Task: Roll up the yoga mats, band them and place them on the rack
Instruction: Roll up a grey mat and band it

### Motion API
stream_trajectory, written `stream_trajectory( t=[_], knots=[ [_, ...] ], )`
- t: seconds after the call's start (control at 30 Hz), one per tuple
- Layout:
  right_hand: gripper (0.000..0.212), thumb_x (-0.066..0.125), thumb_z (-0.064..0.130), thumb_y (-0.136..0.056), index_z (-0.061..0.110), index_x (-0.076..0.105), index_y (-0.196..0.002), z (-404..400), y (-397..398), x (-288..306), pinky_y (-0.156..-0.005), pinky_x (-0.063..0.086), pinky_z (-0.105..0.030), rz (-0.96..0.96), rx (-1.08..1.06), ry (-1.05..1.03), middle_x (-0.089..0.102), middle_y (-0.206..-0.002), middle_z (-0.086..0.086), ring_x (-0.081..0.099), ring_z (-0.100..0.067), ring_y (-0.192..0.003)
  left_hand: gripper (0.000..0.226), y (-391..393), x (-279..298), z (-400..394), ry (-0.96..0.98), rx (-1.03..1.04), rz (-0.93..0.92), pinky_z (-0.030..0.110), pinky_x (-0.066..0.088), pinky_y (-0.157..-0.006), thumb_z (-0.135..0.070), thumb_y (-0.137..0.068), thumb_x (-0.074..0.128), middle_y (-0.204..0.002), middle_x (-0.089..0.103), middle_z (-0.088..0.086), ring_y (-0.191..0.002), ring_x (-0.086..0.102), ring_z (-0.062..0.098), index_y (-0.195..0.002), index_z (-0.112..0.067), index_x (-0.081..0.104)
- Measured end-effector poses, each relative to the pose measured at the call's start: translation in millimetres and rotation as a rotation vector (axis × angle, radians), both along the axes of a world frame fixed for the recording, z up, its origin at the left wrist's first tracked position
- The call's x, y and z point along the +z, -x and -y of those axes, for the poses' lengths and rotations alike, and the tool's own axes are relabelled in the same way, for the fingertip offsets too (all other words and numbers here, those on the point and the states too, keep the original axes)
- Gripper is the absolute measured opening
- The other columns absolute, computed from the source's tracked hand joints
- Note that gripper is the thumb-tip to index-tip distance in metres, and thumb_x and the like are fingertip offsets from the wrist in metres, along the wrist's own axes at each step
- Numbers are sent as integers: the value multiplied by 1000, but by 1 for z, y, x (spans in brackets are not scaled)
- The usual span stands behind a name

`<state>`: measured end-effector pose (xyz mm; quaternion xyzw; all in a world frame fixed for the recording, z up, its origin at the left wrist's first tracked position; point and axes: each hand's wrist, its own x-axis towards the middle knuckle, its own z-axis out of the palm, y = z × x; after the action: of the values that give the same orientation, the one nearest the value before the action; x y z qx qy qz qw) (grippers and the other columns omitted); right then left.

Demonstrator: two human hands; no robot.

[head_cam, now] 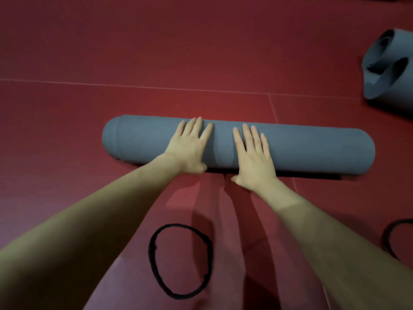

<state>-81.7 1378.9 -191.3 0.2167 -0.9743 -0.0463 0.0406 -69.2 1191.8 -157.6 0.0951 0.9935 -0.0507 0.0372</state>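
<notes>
So the grey yoga mat lies fully rolled, a tight cylinder running left to right across the red floor in front of me. My left hand and my right hand both rest flat on top of it near its middle, fingers straight and a little spread, palms pressing down; neither hand is curled round anything, and they sit just beside each other with a strip of mat between them. I judge the pressing is there to keep the roll from springing loose.

The rolling of this mat looks done: I see no flat tail left on the floor beyond the dark shadow under its near edge. It wears no band yet. A black band lies as an open loop on the floor close to me, between my forearms and well apart from the roll, and part of a second black loop shows at the right edge.

At the far right lies another grey mat, loosely curled with its end open in wide folds; it seems to need rolling properly, and I see no band on it. No rack is in view, so banding and racking both remain, by my reckoning.
</notes>
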Motion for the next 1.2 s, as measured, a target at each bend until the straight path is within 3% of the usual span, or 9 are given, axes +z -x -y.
stream_trajectory(
  t=[0.1,0.23,0.4,0.57,0.83,1.1,1.2],
  knots=[
    [139,83,47,-59,10,-16,-149,8,18,4,-116,-8,-45,13,-25,-102,-10,-158,-18,-9,-33,-146,132,16,-6,-6,122,44,55,51,2,-117,-59,-65,74,-156,-4,26,-146,-1,37,-149,-6,-12],
    [140,82,52,-59,11,-16,-149,15,39,9,-117,-3,-50,36,-62,-121,-5,-157,-21,-5,-34,-146,147,40,-4,-5,224,37,64,57,9,-115,-68,-52,78,-154,0,28,-144,5,40,-148,-6,-13],
    [118,79,40,-65,10,3,-150,18,50,8,-116,4,-51,-7,-62,-97,13,-155,-21,9,-33,-145,135,51,-1,-4,237,9,30,54,22,-112,-61,-53,80,-142,28,23,-132,30,38,-148,-7,2],
    [108,74,41,-66,1,14,-146,20,46,19,-108,26,-53,-43,-17,-232,28,-147,-25,29,-36,-136,127,46,3,-1,245,-48,1,46,35,-100,-61,-54,77,-132,38,18,-116,42,34,-147,-7,9],
    [103,76,47,-50,2,40,-136,19,7,18,-90,42,-45,-130,0,-292,52,-129,-21,51,-32,-115,125,3,3,4,219,-55,25,43,36,-99,-59,-56,77,-134,37,16,-118,42,32,-148,-9,8],
    [104,75,50,-54,2,35,-138,33,-40,21,-93,39,-46,-114,52,-283,48,-132,-21,48,-32,-117,127,-47,3,15,198,10,75,46,25,-111,-55,-58,79,-138,31,16,-127,34,33,-149,-11,2],
    [108,82,44,-45,3,41,-137,29,-52,15,-98,37,-49,-125,14,-158,48,-133,-24,48,-36,-121,125,-58,-1,12,204,26,47,50,19,-114,-54,-61,79,-144,25,21,-134,25,36,-149,-11,0]
  ],
)
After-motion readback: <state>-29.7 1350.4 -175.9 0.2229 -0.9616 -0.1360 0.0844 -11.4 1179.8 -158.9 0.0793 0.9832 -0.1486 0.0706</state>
